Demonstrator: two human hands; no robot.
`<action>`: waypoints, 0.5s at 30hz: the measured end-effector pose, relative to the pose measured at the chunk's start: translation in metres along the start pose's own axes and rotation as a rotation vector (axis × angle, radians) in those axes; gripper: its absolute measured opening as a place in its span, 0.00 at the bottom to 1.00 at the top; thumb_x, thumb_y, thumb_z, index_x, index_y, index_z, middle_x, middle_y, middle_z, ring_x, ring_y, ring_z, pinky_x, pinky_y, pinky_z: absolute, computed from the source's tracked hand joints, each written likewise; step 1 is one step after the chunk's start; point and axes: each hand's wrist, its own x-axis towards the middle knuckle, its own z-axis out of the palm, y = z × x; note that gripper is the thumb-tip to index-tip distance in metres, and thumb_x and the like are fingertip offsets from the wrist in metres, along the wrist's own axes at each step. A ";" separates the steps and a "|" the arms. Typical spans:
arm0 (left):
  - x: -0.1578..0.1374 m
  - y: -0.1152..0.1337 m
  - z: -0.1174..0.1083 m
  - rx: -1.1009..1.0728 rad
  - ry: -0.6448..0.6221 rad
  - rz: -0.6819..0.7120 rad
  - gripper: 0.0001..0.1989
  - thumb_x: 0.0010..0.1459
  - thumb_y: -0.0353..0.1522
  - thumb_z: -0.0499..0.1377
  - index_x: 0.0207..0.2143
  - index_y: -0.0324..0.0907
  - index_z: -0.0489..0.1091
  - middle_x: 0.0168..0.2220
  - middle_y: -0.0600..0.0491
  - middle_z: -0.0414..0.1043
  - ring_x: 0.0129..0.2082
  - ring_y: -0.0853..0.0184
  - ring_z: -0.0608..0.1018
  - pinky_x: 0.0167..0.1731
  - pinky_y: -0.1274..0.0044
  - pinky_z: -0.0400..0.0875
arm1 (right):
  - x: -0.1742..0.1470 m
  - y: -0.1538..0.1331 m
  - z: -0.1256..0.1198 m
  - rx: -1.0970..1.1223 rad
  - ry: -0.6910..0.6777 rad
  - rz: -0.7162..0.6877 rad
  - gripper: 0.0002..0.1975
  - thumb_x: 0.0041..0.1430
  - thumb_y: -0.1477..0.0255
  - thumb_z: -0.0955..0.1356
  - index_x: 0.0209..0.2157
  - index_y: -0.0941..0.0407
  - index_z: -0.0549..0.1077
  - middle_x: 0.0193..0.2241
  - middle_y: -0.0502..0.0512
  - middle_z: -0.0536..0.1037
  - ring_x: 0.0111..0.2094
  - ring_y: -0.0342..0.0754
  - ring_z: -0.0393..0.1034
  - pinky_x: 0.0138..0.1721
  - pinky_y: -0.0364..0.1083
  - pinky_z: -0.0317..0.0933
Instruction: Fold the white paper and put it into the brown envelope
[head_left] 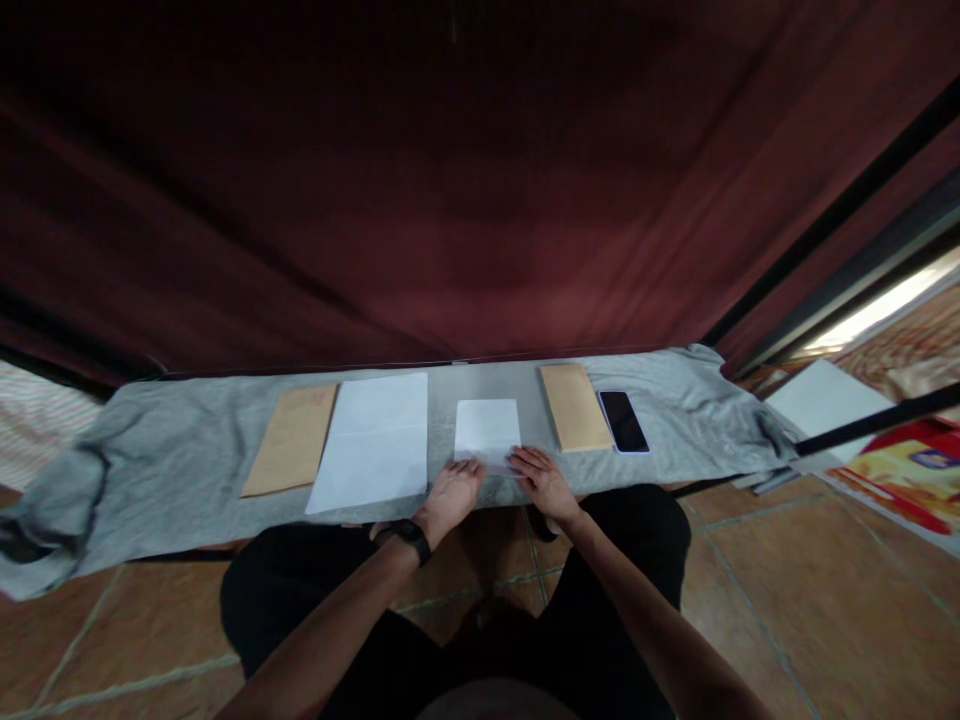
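Note:
A small white sheet of paper [487, 425], seemingly folded, lies on the grey cloth in front of me. My left hand [456, 488], with a black band on its wrist, is closed at the near left corner, its fingers curled onto the paper. At the near right corner my right hand [544, 482] holds the edge with its fingers close together. Both thumbs are mostly hidden. Left of my hands rests a larger white sheet [379, 440], partly over a brown envelope [292, 440]. A second brown envelope [575, 407] lies to the right.
A phone [624, 421] with a dark screen lies right of the second envelope. Grey cloth [187, 430] covers the narrow bench. A dark red curtain [465, 250] hangs behind it. My knees touch or nearly touch the front edge. A red and yellow package [911, 465] is at far right.

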 end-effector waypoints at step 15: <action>0.003 -0.043 -0.046 -1.408 0.368 -0.328 0.35 0.51 0.47 0.67 0.58 0.39 0.69 0.52 0.44 0.78 0.52 0.55 0.77 0.52 0.67 0.71 | 0.086 -0.045 -0.100 0.708 0.352 0.277 0.18 0.62 0.55 0.68 0.38 0.56 0.80 0.28 0.50 0.78 0.29 0.45 0.70 0.29 0.43 0.66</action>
